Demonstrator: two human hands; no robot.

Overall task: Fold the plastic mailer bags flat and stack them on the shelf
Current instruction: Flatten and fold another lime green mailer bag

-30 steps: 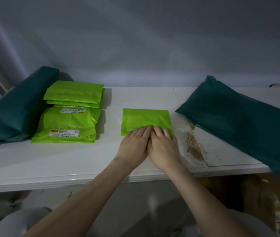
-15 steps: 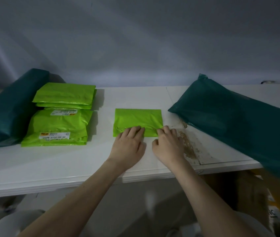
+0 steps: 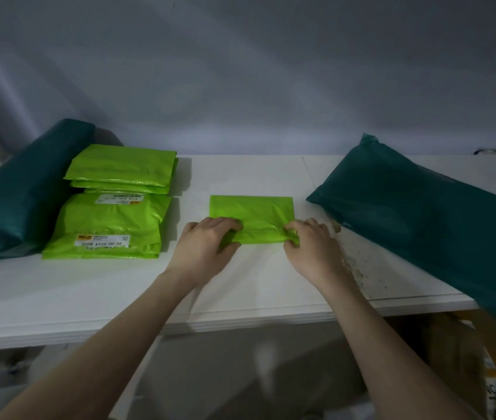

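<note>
- My left hand (image 3: 207, 242) and right hand (image 3: 308, 241) pinch the near corners of the flat lime-green plastic mailer bag (image 3: 252, 213), centred on the white shelf (image 3: 104, 286).
- A second ago they pressed together; now they're apart, at 9 and 3 o'clock.

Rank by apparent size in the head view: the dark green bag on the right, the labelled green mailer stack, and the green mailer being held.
1. Dark green bag, clearly largest.
2. Labelled green mailer stack.
3. Held green mailer, gripped by left hand and right hand; partly covered, yet plainly smallest.
</note>
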